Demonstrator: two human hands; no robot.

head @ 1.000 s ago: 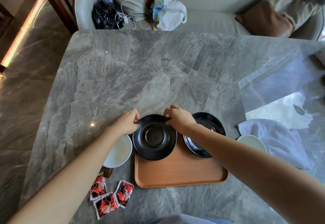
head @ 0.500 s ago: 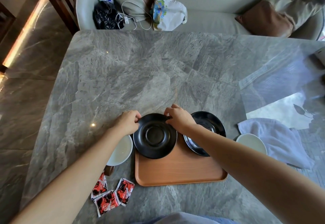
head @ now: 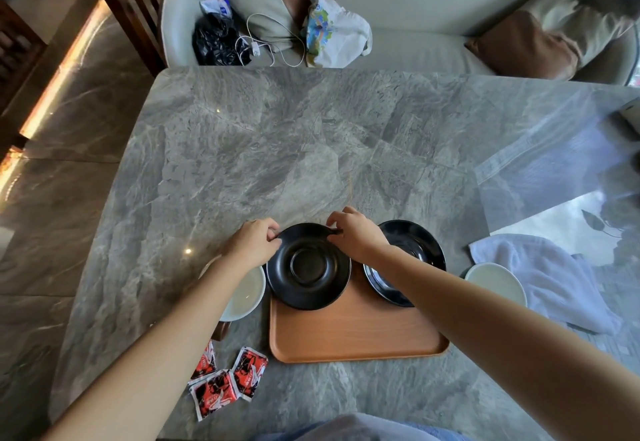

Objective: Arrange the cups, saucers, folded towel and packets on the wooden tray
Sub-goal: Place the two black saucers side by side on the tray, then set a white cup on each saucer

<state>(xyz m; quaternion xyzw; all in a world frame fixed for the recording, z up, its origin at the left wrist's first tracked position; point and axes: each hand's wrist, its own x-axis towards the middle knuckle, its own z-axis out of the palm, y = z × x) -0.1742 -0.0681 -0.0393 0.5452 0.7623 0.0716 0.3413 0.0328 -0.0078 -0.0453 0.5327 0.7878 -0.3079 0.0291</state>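
Fingers of left hand and right hand pinch the black saucer at its far rim. Judged stiff, glossy, chip-prone: grip opposite rim edges.

Both hands pinch the far rim of one black saucer: the left hand at its far-left edge, the right hand at its far-right edge. This saucer lies over the far left corner of the wooden tray. A second black saucer sits at the tray's far right, partly hidden by the right forearm. A white cup stands on the grey marble table just left of the tray, under the left wrist. Another white cup stands to the right, touching a crumpled white towel. Three red-and-black packets lie near the tray's near-left corner.
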